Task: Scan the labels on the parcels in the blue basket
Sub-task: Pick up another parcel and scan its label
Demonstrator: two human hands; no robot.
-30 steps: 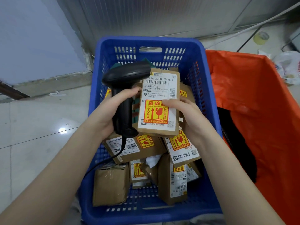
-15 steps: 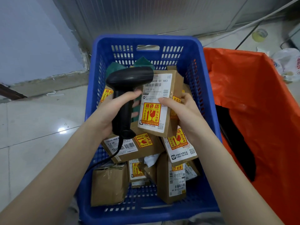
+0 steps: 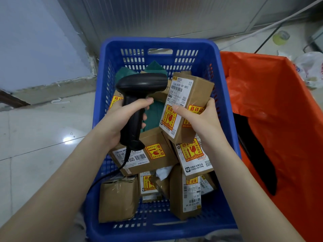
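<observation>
A blue basket on the floor holds several brown cardboard parcels with white labels and yellow-red fragile stickers. My left hand grips a black corded barcode scanner, its head pointing right. My right hand holds one brown parcel tilted to the right above the pile, its white label facing up and left, just right of the scanner head. A flat parcel lies under the scanner handle. Green parcels lie at the back.
An orange bag stands open right against the basket, with something black inside. A grey wall and metal panel rise behind. A tape roll and a white plastic bag lie on the floor at the far right. Tiled floor spreads to the left.
My right hand has carried the held parcel to the right and tilted it, away from the scanner head. The scanner has stayed in my left hand, almost in place.
</observation>
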